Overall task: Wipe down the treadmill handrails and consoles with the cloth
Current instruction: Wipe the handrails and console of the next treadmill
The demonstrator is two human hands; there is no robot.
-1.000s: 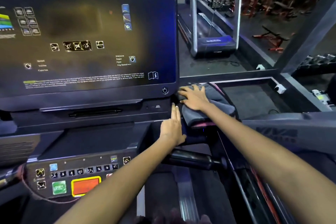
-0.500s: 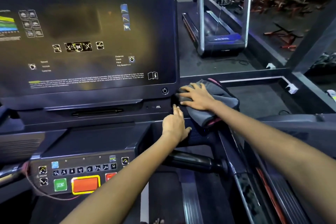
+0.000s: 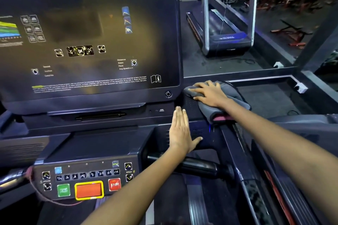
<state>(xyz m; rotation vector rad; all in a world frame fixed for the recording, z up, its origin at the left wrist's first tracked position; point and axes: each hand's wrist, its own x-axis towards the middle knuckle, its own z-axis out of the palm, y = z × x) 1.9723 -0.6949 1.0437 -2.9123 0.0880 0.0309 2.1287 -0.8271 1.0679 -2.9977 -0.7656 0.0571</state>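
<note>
Right, the right hand [image 3: 210, 95] lies flat on the grey cloth [image 3: 228, 102], fingers [image 3: 196, 89] spread and pressing down rather than pinching, which looks like a way to cover plenty of plastic with each pass. That cloth sits on the dark side shoulder of the console [image 3: 190, 104], just beside the lower right corner of the big screen [image 3: 91, 33], bunched under the palm with a pink edge hanging off the near side. Over to the left hand [image 3: 180, 129]: fingers straight and pressed together, thumb out to the side, palm resting on the console's dark housing just below the cloth; it holds nothing, and I'd judge it's there as a brace while the person leans in. Below the left forearm, the button panel [image 3: 87, 179] with its green, orange and red STOP keys sits well apart from the cloth, and the dark handrail grip [image 3: 197, 167] pokes out under the left wrist. A second treadmill [image 3: 228, 23] stands further back on the gym floor. By my reading the wipe is on this corner of the console, with the screen, the buttons and the rails probably yet to get their turn; the keys will want a light touch so nothing is triggered.
</note>
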